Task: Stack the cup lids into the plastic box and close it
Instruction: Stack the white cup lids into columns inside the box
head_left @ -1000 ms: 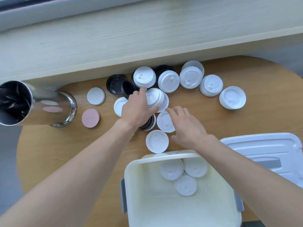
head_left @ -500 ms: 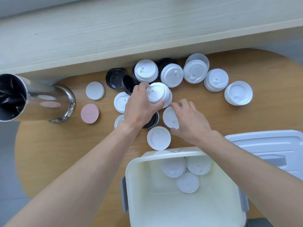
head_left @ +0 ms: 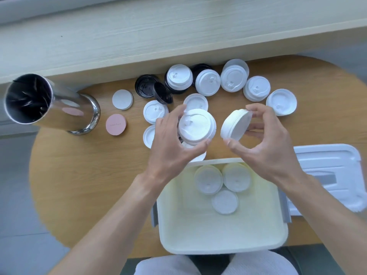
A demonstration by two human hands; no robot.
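A: Status of the hands?

B: The left hand (head_left: 170, 143) grips a short stack of white lids (head_left: 196, 126), fingers curled round its rim, thumb underneath. The right hand (head_left: 264, 139) pinches a second white lid (head_left: 236, 125) by its edge, tilted nearly on its side. Both are held above the table, just beyond the far wall of the plastic box (head_left: 224, 231).

A: And the box?

B: Open, with three white lids (head_left: 224, 185) lying flat at its far end. Its cover (head_left: 327, 171) lies on the table to the right.

A: Recommended procedure?

B: Level the tilted lid, dome up, seat it squarely on the left-hand stack, then lower the stack into bare floor space in the box. Keep the grip on the rim; thin lids probably flex and spill if squeezed

A: Remaining work?

B: Considerable. Loose lids on the table (head_left: 79, 175), white and black, are not yet collected
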